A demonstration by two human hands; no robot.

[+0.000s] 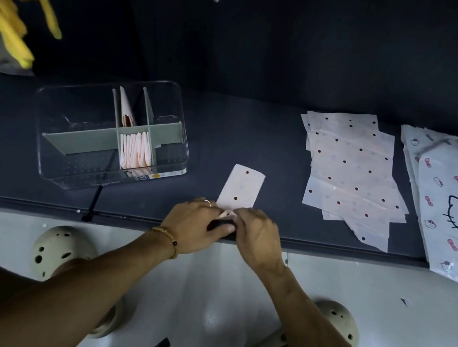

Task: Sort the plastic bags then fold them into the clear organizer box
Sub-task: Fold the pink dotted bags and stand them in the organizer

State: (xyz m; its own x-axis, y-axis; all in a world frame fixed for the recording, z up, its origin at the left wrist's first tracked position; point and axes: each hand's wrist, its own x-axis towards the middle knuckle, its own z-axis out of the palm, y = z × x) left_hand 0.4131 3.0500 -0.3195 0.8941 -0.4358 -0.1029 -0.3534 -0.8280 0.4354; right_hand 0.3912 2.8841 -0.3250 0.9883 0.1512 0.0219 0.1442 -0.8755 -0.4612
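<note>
Done: folded bags (135, 149) filed in organizer box (59, 97) | now: dotted strip (242, 187) right of box pinched by left hand (197, 226) and right hand (258, 233) | left: dotted stack (353, 170), cat-print stack (452, 204) farther right.

Bare forearms, no sleeves. The left hand (193, 226) wears a thin ring (208, 203); a beaded bracelet (167, 239) circles its wrist. Cream perforated clogs (55, 249) cover both feet.

hands (227, 227) pinching dotted bag strip (242, 187), organizer box (52, 159)

I saw a dark table (225, 144) against a dark wall (322, 47), standing on a glossy white tiled floor (202, 298) under dim light.
</note>
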